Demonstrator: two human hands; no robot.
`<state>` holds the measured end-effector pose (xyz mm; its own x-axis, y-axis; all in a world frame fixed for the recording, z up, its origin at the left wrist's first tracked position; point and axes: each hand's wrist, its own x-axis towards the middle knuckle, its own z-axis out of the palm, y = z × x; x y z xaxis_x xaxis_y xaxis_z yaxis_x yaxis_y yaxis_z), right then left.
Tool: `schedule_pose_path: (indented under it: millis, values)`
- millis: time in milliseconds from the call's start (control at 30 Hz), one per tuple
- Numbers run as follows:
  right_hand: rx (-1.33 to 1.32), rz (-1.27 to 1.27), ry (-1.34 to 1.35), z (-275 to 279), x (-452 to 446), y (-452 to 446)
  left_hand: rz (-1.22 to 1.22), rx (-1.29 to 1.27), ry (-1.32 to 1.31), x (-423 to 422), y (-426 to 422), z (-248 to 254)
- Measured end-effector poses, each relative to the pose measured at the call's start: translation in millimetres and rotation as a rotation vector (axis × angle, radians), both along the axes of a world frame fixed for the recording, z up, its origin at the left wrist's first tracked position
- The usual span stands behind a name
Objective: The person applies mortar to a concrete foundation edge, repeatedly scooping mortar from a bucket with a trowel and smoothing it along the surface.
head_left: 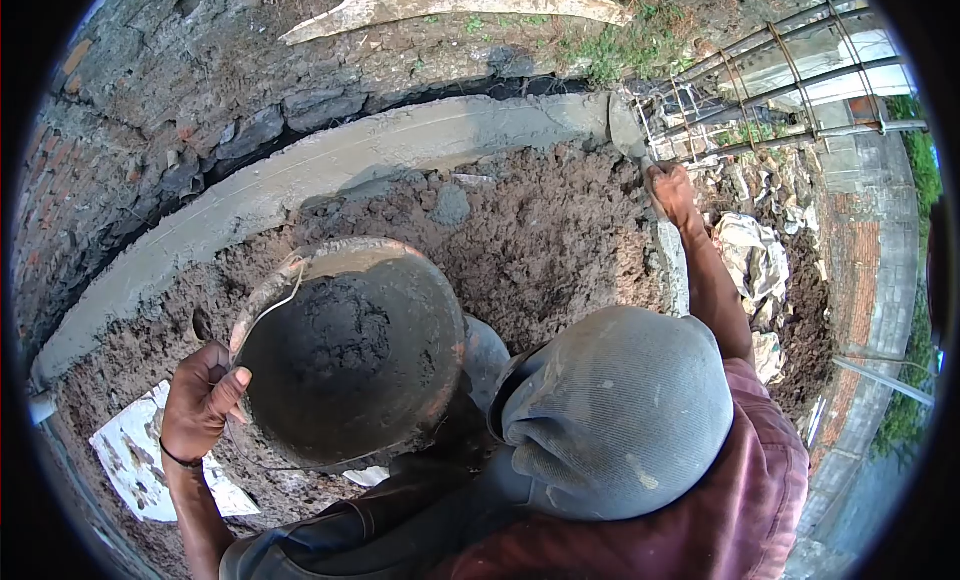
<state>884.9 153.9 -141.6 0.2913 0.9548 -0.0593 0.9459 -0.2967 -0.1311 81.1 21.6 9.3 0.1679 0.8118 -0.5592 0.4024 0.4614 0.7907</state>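
Observation:
My left hand (200, 400) grips the left rim of a round metal pan (440, 300), thumb over the edge. Dark wet mortar (335, 335) lies in the tilted pan, and a thin wire handle hangs at its side. Far forward on the right, my right hand (672, 192) is closed at the corner of the grey mortar-covered wall top (400, 140); what it holds, if anything, is hidden. A rounded, cap-like form of grey ribbed cloth (630, 410) blocks the lower middle. Maroon cloth (740, 450) covers the upper right arm.
Brown soil (530, 240) lies inside the curved wall top. Rebar with ties (790, 80) juts in at the upper right. Crumpled pale sacking (750, 260) sits beyond the right forearm, near a brick wall (862, 260). A pale sheet (140, 460) lies lower left, a plank (450, 5) at the top.

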Motion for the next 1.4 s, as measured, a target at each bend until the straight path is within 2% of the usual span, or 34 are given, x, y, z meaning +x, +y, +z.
schedule_pose_path:
  millis: [33,67,133,167,233,267,333,367,400,467,533,600,633,667,767,800,867,900,933,1000,1033,1300,1400]
  values:
    - [-0.023,0.107,-0.038,-11,16,1,-0.005,0.001,0.007,0,1,0]
    - [-0.017,0.106,-0.038,-5,7,2,-0.005,0.007,0.007,0,2,0]
    - [0.007,-0.148,0.259,12,-28,1,-0.011,0.014,0.006,0,1,-1]
    - [0.004,-0.149,0.259,11,-36,-5,-0.012,0.011,0.007,-1,0,-1]
    - [0.123,0.115,0.519,16,-55,-13,-0.012,0.014,0.004,-2,0,-2]
    - [0.122,0.114,0.518,21,-68,-17,-0.013,0.013,0.002,-2,0,-2]
    - [0.11,0.017,0.351,48,-105,-21,-0.008,0.012,0.003,-2,0,-3]
    - [0.082,0.093,0.461,21,-68,-19,-0.01,0.011,0.005,-2,0,-2]
    - [0.082,0.092,0.463,12,-53,-19,-0.008,0.002,0.009,-1,0,-1]
    - [0.154,0.079,0.174,4,-35,-18,-0.004,-0.005,0.011,-1,1,-1]
    - [0.159,0.004,0.157,5,-26,-23,0.0,0.011,-0.003,-1,0,-2]
    - [0.228,0.018,0.302,-7,1,-33,0.001,0.005,-0.017,-2,-1,-3]
    - [0.252,0.28,0.105,-56,72,-37,-0.002,0.004,-0.029,-2,0,-4]
    - [0.252,0.278,0.103,-58,78,-34,-0.005,0.004,-0.032,-2,1,-3]
    - [-0.065,0.259,-0.425,-63,84,-31,-0.01,0.0,-0.035,-1,3,-2]
    - [-0.067,0.257,-0.423,-48,66,-31,-0.012,-0.006,-0.025,-1,3,-2]
    - [-0.421,0.476,-0.763,17,-16,-18,-0.008,-0.007,-0.017,-1,3,-3]
    - [-0.364,0.509,-1.06,27,-44,-26,-0.007,-0.001,-0.015,-1,2,-3]
    - [-0.362,0.514,-1.062,29,-59,-27,-0.005,0.005,-0.014,-2,1,-4]
    - [0.111,-0.081,0.386,33,-83,-26,-0.006,0.004,-0.013,-3,1,-4]
    - [0.064,-0.215,0.537,44,-104,-23,-0.014,0.005,-0.009,-3,1,-3]
    - [0.056,0.02,0.482,60,-161,-41,-0.003,0.015,-0.011,2,2,0]
    - [-0.03,-0.036,0.564,31,-149,-43,0.001,0.014,-0.015,2,2,0]
